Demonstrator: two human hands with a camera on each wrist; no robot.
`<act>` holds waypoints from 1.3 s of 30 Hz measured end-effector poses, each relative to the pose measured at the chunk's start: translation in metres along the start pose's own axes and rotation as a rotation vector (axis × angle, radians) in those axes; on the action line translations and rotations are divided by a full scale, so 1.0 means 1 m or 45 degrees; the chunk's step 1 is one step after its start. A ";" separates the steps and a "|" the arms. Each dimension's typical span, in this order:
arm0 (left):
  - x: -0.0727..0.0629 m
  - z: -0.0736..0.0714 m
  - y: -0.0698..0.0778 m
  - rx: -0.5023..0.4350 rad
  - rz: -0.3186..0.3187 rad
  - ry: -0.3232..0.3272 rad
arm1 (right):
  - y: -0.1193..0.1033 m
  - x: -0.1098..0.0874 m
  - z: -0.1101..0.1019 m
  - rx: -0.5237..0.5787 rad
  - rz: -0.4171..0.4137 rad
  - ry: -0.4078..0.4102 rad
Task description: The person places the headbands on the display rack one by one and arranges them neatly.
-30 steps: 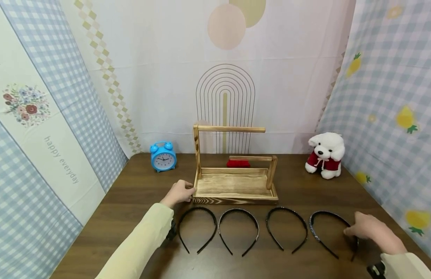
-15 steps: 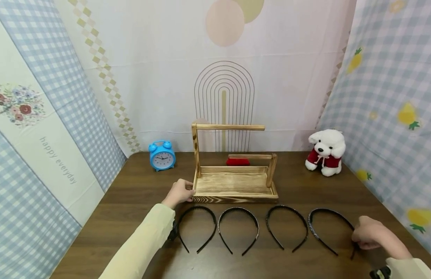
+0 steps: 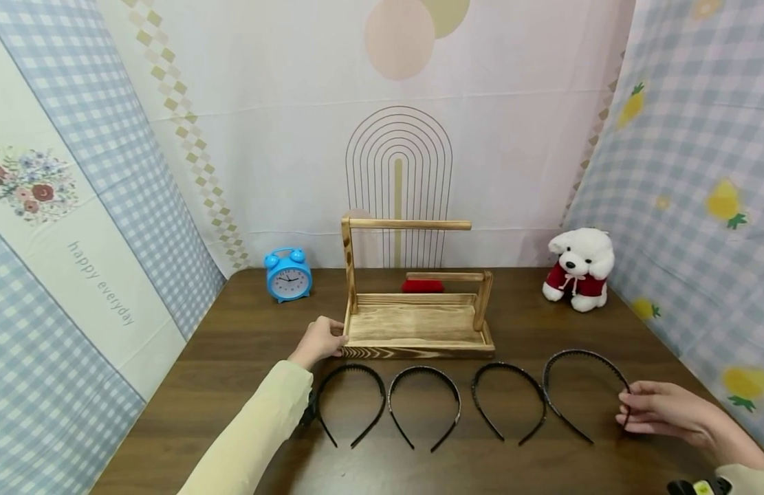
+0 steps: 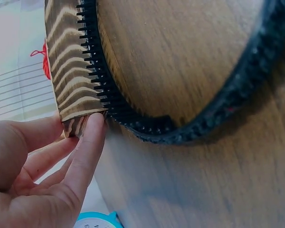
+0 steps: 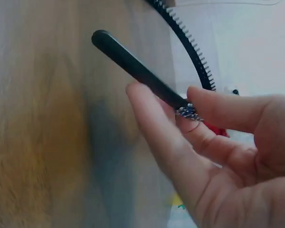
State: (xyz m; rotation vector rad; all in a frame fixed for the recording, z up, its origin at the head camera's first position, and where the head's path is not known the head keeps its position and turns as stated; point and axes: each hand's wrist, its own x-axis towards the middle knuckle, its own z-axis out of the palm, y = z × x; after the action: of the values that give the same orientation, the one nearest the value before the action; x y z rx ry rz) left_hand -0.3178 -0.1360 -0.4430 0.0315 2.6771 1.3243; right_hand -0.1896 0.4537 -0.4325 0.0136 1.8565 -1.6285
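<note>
In the head view my right hand (image 3: 672, 412) pinches one arm of a black toothed headband (image 3: 546, 377) between thumb and fingers, at the right end of the row. The right wrist view shows the headband's smooth black tip (image 5: 137, 69) sticking out past the fingers, over the table. My left hand (image 3: 320, 340) grips the near left corner of a wooden tray rack (image 3: 419, 353), its thumb at the edge and fingers against the end. Three more headbands lie before the rack: a left one (image 3: 351, 366), a middle one (image 3: 423, 370) and a right one (image 3: 509, 365).
The rack has a tall bar (image 3: 409, 225) and a lower bar (image 3: 446, 277), each fixed at one end. A blue alarm clock (image 3: 289, 280) stands at the back left, a white plush dog (image 3: 580, 268) at the back right. A red object (image 3: 422, 286) shows behind the rack.
My right hand has reached the rightmost headband, taken hold of its right arm and raised it off the table. The left hand has stayed at the rack's corner.
</note>
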 end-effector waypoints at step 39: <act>-0.001 0.003 0.000 0.016 0.012 0.020 | -0.016 0.038 0.077 0.436 -0.814 0.691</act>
State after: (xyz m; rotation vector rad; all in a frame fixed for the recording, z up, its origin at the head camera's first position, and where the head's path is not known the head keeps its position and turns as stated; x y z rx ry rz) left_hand -0.3167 -0.1334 -0.4452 0.0353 2.7019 1.3157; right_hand -0.1908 0.3668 -0.4368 0.0104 2.0687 -2.5808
